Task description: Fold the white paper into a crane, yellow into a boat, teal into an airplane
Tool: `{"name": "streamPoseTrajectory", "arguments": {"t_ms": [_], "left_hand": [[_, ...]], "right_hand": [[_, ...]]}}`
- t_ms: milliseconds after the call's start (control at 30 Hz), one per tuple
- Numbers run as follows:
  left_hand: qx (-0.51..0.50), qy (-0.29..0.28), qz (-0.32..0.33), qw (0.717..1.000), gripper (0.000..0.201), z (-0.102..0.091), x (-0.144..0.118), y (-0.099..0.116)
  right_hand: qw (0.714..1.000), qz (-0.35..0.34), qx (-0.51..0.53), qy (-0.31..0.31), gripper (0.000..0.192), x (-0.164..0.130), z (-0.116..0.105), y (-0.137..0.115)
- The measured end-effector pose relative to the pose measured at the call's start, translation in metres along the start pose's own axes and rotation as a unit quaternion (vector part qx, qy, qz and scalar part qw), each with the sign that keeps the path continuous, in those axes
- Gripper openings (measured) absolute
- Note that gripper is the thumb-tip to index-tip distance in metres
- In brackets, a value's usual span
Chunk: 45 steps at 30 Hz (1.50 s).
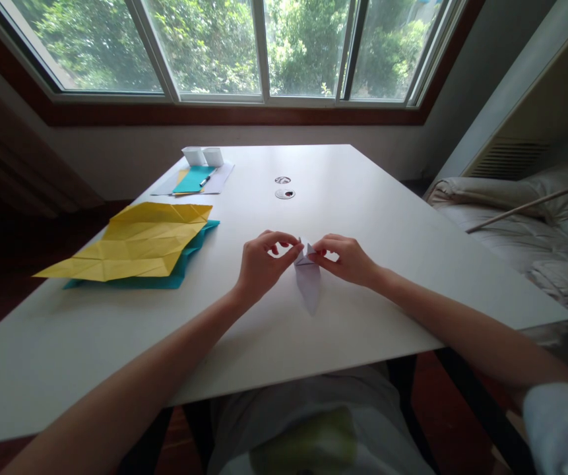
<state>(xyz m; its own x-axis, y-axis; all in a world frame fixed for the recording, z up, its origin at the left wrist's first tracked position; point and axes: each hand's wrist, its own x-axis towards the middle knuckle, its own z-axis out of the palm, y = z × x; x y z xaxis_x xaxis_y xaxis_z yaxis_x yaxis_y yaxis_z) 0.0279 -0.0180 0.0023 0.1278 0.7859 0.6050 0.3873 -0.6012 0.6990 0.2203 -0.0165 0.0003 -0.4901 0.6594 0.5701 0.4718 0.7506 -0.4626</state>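
Note:
A small white folded paper piece (308, 280) lies on the white table (363, 218), its pointed end toward me. My left hand (262, 264) pinches its upper left corner with thumb and forefinger. My right hand (347, 258) pinches the upper right corner in the same way. Both hands meet over the top of the paper near the table's middle.
A creased yellow sheet (138, 241) lies on a teal sheet (185, 260) at the left. Farther back are a teal card (192, 179) with a pen, white sheets and two small white boxes (203, 156). Two round discs (284, 193) sit mid-table. A sofa (526, 224) stands right.

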Motion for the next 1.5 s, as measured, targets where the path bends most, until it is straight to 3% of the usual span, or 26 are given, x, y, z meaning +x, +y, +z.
{"name": "streamPoseTrajectory", "arguments": {"t_ms": [333, 633, 733, 867, 967, 1067, 1233, 1500], "left_hand": [[0.007, -0.013, -0.012, 1.000, 0.015, 0.000, 0.000, 0.000], [-0.159, -0.054, -0.076, 0.983, 0.013, 0.004, -0.002, 0.006], [-0.147, -0.065, -0.070, 0.984, 0.015, 0.004, -0.001, 0.007], [-0.117, -0.040, -0.067, 0.990, 0.017, 0.000, 0.001, 0.012], [-0.098, -0.050, -0.020, 0.994, 0.019, -0.005, 0.004, 0.018], [-0.030, -0.080, 0.082, 0.993, 0.016, -0.011, 0.006, 0.022], [0.089, -0.100, 0.217, 0.967, 0.013, -0.020, 0.011, 0.019], [0.195, -0.120, 0.298, 0.927, 0.009, -0.025, 0.011, 0.007]], "right_hand": [[1.000, -0.002, -0.003, -0.005, 0.010, 0.001, -0.001, 0.000], [0.998, 0.012, 0.003, 0.062, 0.009, 0.002, 0.009, -0.007], [0.997, 0.020, -0.003, 0.077, 0.012, 0.003, 0.010, -0.008], [0.998, 0.007, -0.014, 0.068, 0.012, 0.002, 0.008, -0.009], [0.998, 0.002, -0.017, 0.054, 0.011, 0.002, 0.006, -0.010], [0.999, 0.002, -0.018, 0.044, 0.010, 0.003, 0.005, -0.011], [0.999, -0.004, -0.011, 0.039, 0.011, 0.002, 0.005, -0.011], [0.999, -0.015, -0.011, 0.040, 0.014, 0.002, 0.006, -0.009]]}}
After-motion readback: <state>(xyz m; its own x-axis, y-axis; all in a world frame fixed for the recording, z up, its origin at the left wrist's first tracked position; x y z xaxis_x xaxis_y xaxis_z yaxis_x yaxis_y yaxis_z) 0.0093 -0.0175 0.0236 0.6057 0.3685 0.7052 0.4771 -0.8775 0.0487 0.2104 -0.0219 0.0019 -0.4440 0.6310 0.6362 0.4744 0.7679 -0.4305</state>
